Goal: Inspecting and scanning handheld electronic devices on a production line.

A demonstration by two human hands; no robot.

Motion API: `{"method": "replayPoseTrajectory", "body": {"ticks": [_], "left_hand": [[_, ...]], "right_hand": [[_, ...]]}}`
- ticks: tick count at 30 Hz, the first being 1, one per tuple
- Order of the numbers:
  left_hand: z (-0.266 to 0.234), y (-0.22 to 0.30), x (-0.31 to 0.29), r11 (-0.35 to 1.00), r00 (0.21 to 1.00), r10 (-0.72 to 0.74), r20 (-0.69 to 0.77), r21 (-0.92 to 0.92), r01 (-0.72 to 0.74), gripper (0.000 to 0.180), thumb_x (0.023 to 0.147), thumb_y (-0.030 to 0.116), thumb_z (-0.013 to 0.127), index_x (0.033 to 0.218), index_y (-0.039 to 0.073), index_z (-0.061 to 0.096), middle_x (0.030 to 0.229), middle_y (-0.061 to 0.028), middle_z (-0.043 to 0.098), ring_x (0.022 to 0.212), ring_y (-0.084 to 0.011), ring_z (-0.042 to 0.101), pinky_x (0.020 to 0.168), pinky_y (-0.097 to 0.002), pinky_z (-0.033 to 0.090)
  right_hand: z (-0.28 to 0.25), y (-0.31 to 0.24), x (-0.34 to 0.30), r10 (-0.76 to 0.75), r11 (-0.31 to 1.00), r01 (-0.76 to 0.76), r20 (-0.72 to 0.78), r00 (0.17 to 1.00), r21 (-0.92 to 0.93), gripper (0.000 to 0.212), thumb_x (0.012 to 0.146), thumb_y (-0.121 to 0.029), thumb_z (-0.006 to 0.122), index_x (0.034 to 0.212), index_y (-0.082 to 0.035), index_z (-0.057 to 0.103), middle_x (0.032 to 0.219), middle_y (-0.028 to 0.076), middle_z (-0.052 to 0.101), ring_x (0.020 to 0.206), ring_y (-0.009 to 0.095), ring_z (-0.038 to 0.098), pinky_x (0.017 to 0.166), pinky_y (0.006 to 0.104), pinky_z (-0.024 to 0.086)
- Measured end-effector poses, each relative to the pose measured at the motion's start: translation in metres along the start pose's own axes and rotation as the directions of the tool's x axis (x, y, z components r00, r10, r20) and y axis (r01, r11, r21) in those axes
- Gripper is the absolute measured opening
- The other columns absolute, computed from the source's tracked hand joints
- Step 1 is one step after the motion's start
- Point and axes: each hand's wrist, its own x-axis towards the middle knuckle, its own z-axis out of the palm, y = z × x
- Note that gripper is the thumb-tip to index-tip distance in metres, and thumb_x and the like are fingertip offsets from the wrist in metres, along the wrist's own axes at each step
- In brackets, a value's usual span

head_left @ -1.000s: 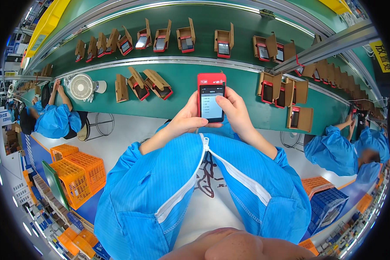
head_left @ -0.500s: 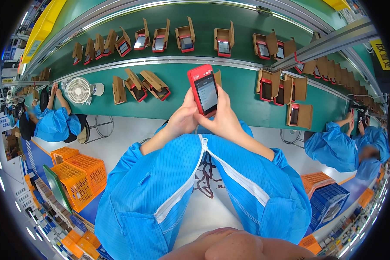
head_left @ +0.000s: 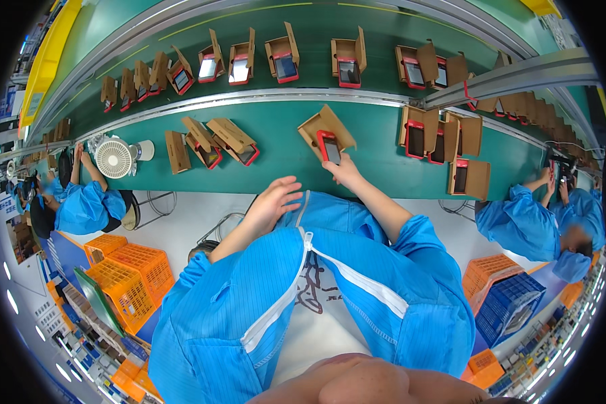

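Note:
My right hand grips the near end of a red handheld terminal with a dark screen. The terminal's far end lies in an open brown cardboard box on the green bench, its flap raised. My left hand is in the air in front of the bench edge, with its fingers apart and nothing in them. To the left of this box are other open boxes, two of them holding red terminals. More boxed terminals stand to the right.
Beyond a metal rail, a row of open boxes with red terminals stands on a green strip. A white fan is at the bench's left. People in blue work on both sides. Orange crates and a blue crate are lower down.
The terminal has gone from both hands, held up near my chest, down to the open box. My left hand has let go and moved back toward me.

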Motion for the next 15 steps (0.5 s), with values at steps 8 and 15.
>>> {"method": "replayPoseTrajectory", "body": {"ticks": [8,15], "left_hand": [[-0.02,0.023,-0.002,1.0,1.0,0.009,-0.029,0.001,-0.009,0.044,0.096,0.026,0.046,0.132,0.003,0.038,0.129,-0.0122,0.048,0.117,-0.0232,0.048,0.095,-0.0351,0.041],[-0.027,0.059,0.016,0.996,0.995,0.086,-0.04,-0.011,-0.087,0.037,0.096,0.021,0.045,0.129,0.004,0.042,0.127,-0.0116,0.05,0.117,-0.0237,0.049,0.095,-0.0365,0.042]], "right_hand": [[-0.016,-0.042,0.039,-0.312,0.76,-0.1,-0.495,0.811,-0.643,0.079,0.074,-0.037,0.069,0.123,0.012,0.031,0.103,0.028,0.054,0.088,0.039,0.062,0.074,0.0429,0.054],[-0.008,-0.063,0.066,-0.23,0.862,-0.109,-0.574,0.786,-0.495,0.084,0.072,-0.034,0.071,0.127,0.011,0.028,0.111,0.029,0.054,0.096,0.04,0.06,0.082,0.0423,0.051]]}}
